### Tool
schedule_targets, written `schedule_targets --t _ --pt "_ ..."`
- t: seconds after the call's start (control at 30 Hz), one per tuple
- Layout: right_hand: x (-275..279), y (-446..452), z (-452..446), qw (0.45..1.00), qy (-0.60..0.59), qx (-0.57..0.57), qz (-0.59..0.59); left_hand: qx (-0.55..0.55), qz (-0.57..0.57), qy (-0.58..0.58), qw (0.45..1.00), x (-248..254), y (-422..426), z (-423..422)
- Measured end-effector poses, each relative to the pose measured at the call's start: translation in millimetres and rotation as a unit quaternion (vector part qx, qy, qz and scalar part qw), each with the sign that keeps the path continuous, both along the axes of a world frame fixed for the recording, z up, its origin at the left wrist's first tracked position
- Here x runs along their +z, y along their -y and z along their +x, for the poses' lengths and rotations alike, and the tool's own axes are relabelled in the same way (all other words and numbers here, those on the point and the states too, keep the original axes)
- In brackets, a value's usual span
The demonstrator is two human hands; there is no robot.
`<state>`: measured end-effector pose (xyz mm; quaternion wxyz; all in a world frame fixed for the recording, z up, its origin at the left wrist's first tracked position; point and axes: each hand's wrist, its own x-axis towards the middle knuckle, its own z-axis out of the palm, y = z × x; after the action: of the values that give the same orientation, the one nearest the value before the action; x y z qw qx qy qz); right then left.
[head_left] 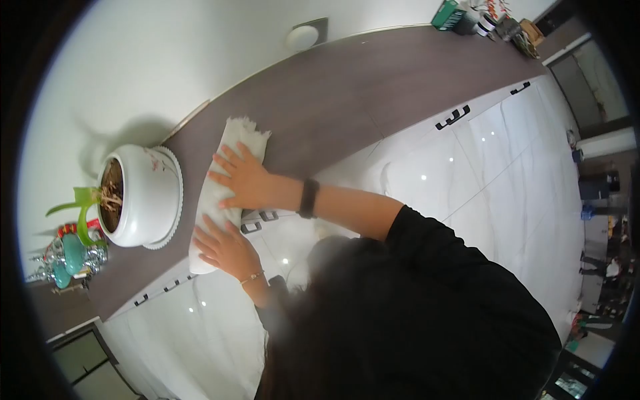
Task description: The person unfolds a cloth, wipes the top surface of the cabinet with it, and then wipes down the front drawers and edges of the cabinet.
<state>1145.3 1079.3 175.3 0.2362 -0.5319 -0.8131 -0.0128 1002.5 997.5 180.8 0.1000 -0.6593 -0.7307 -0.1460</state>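
Right hand [247, 185], left hand [233, 253] on cloth [211, 196], seemingly folded.

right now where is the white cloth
In the head view, left of centre, the white cloth lies on the brown counter, under the left hand and right hand, just right of the white flowerpot.

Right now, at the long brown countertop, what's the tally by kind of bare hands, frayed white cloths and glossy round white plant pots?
Left bare hand and right bare hand: 2
Frayed white cloth: 1
Glossy round white plant pot: 1
Total: 4
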Motion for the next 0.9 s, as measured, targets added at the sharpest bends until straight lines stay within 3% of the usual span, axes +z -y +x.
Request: schedule_targets --t 0.13,0.23,0.5,0.57,0.77,0.83,0.9 --pt "-11 16 19 0.998 -0.027 0.029 0.052 0.012 -0.023 -0.046 0.999 0 14 28" --pt "-11 36 62 0.999 -0.030 0.038 0.021 0.003 -0.027 -0.089 0.996 -5 24 70" --pt "9 105 322 0.999 -0.008 -0.034 -0.002 -0.201 0.067 -0.004 0.977 2 54 289" --pt "31 128 397 0.992 0.017 -0.101 -0.080 -0.247 0.057 0.044 0.966 -5 61 357" --pt "28 194 594 0.952 -0.018 -0.294 -0.080 -0.386 0.029 0.076 0.919 -11 90 551" --pt "18 208 645 0.937 -0.062 -0.343 -0.029 -0.407 0.025 0.049 0.912 -14 96 606" --pt "14 217 682 0.889 -0.030 -0.454 -0.044 -0.428 0.033 0.071 0.900 -9 98 645"
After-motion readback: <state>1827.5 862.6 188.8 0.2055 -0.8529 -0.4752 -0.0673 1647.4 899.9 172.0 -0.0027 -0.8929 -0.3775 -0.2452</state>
